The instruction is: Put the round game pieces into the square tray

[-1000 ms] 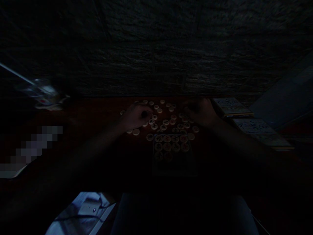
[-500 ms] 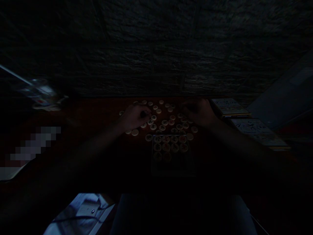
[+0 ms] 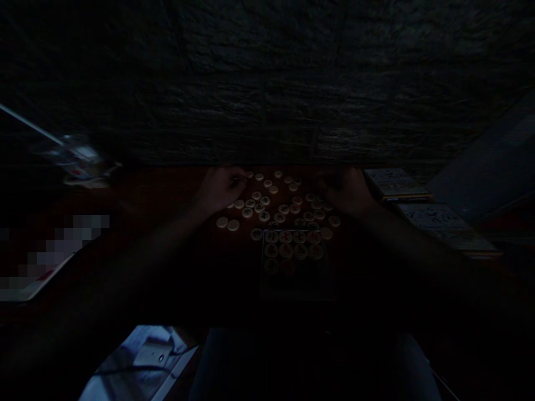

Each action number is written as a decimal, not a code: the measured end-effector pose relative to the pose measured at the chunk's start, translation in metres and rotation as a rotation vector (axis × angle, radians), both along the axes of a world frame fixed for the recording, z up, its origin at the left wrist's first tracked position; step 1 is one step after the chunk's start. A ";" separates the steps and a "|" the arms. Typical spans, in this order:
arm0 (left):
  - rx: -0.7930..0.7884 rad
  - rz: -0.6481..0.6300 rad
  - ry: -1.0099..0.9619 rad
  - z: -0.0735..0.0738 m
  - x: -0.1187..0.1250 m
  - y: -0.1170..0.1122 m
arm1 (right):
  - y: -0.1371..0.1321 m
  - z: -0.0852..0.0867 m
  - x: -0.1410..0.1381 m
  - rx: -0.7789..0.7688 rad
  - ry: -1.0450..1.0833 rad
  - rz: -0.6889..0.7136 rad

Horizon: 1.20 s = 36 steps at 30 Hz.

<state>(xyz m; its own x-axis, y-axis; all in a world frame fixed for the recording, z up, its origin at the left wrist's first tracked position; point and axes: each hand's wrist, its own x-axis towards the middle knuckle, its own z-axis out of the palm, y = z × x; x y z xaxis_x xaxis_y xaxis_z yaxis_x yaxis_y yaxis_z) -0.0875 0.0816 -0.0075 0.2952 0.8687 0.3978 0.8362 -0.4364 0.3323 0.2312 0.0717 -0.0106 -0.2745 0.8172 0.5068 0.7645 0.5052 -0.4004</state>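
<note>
Round, pale Chinese chess pieces (image 3: 263,216) with dark or red characters lie scattered on a dark reddish table (image 3: 159,192). My left hand (image 3: 221,190) is at the far left of the scatter, fingers curled, with its fingertips at the edge of a Chinese chess piece (image 3: 249,175). On the right side my right hand (image 3: 346,192) is curled low over the table beside several pieces; whatever its fingers hold is lost in the dark. Nearer to me is a shallow clear box (image 3: 309,284) with rows of pieces (image 3: 286,250) in its far part.
Two flat boxes or books (image 3: 397,182) with writing lie right of my right hand. A plastic cup (image 3: 81,159) with a straw stands at the left. Behind the table rises a stone wall (image 3: 267,100). A white object with a cable (image 3: 152,353) is below the table edge.
My left hand has moved left and away from me, uncovering pieces near the middle. My right hand has barely moved. The boxed pieces look the same.
</note>
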 end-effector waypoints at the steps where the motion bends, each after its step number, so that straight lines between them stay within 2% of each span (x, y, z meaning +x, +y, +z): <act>1: -0.006 0.019 0.002 0.001 -0.001 0.001 | 0.000 0.001 0.000 0.001 -0.006 -0.010; 11: -0.007 0.080 -0.011 0.004 -0.007 0.005 | 0.000 0.002 0.001 -0.017 -0.005 -0.030; 16: 0.036 0.200 -0.183 0.005 -0.028 0.020 | 0.000 0.003 0.002 -0.028 0.022 -0.093; 21: -0.014 0.272 -0.292 -0.007 -0.050 0.037 | 0.001 0.003 0.003 -0.056 0.028 -0.135; 27: -0.069 0.273 -0.283 -0.013 -0.057 0.044 | -0.001 0.004 0.002 -0.100 0.044 -0.158; 36: -0.173 0.303 -0.230 -0.008 -0.058 0.041 | 0.002 0.001 0.003 -0.086 0.048 -0.151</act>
<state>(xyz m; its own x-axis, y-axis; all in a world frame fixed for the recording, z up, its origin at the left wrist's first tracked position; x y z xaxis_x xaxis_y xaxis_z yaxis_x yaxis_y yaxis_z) -0.1452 0.1228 -0.0151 -0.0634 0.9623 0.2646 0.8135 -0.1037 0.5723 0.2343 0.0733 -0.0098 -0.1228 0.8882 0.4427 0.8080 0.3484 -0.4751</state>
